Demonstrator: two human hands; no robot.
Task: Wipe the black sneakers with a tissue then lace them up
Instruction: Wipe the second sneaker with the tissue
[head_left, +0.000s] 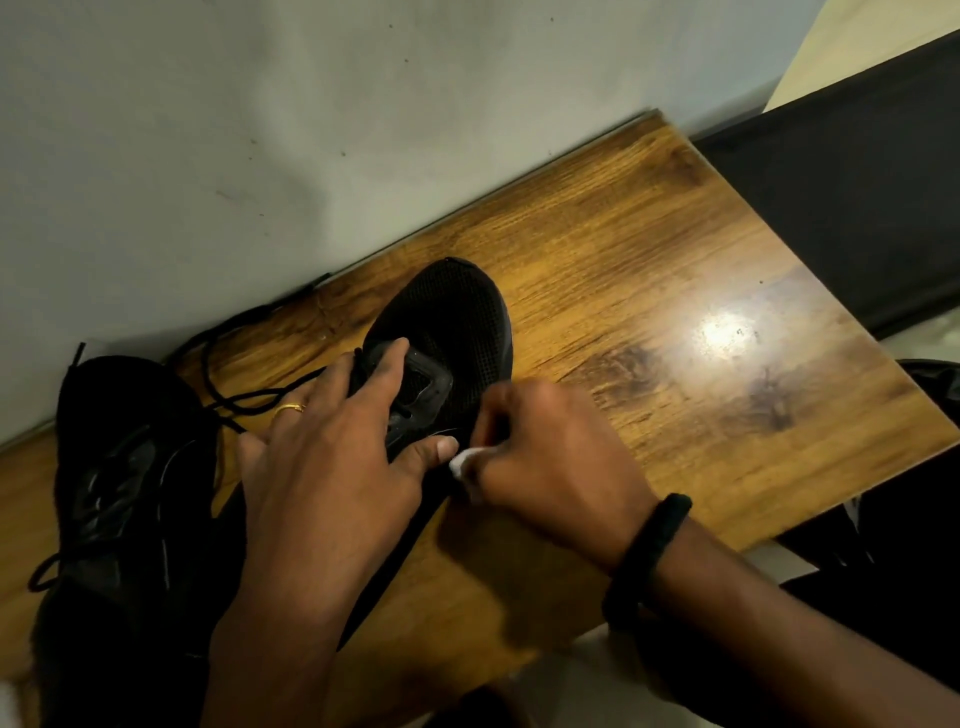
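**Two sneakers, one small tissue: soft uppers, steady hold needed**

Two black shoes lie on the wooden table (675, 249), which stands against a pale wall (260, 104). The middle sneaker (462, 312) points its toe to the far side. The second sneaker (130, 467) lies at the near left, just beside the left forearm.

The left hand (332, 467) straddles the middle sneaker's throat. Its forefinger lies along the tongue, its thumb is set against the right flank, and the other fingers drop over the left side. The right hand (550, 467), with a black wristband (644, 556) on its wrist, has its fingers curled round a crumpled white tissue (462, 462). It presses the tissue to the shoe's right side, just beside the left thumb.

The toe is mesh and probably soft, so it should dent under pressure. The shoe looks light enough to skid on the glossy table if wiped unbraced. The firmer places to hold are likely the eyelet band and the sole edge, much where the left hand sits. The tissue is thin and will likely shred or pill on the mesh, so short strokes with a bunched wad seem wiser.

A black lace (234, 397) trails limply over the table between the shoes; which shoe it belongs to I cannot tell. For threading it is best taken near its tip.
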